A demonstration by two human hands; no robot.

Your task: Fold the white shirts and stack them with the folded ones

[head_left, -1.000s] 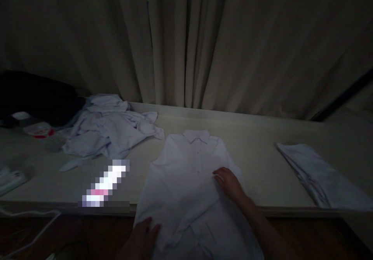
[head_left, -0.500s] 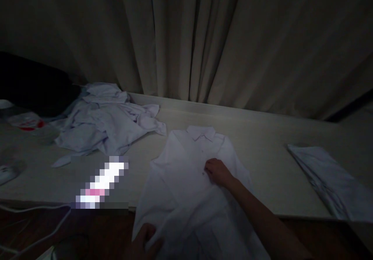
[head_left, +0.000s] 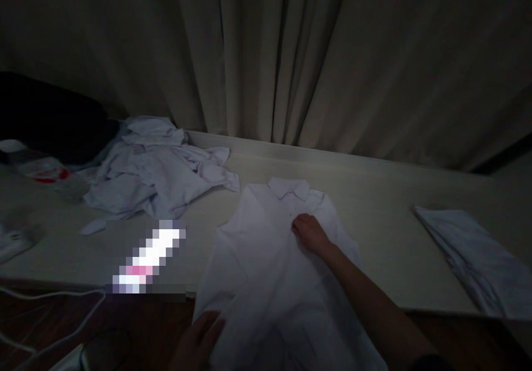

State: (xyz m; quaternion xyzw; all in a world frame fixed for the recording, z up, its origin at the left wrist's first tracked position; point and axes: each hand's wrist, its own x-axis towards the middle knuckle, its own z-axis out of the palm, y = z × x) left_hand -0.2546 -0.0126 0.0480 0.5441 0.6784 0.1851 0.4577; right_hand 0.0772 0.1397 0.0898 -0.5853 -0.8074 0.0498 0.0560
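Low in the middle, the right hand (head_left: pixel 311 235) and left hand (head_left: pixel 200 335) touched a white button-up shirt (head_left: pixel 255 260); I couldn't tell if either gripped.

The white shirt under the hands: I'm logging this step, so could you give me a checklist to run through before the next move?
1. Shirt front up, collar at the far end: ok.
2. Right hand at its upper front: ok.
3. Left hand's grip on its lower edge: cannot tell, too dark.
4. Shirt wholly on the table: not ok, it runs past the near edge.
5. Apart from the folded cloth: ok.
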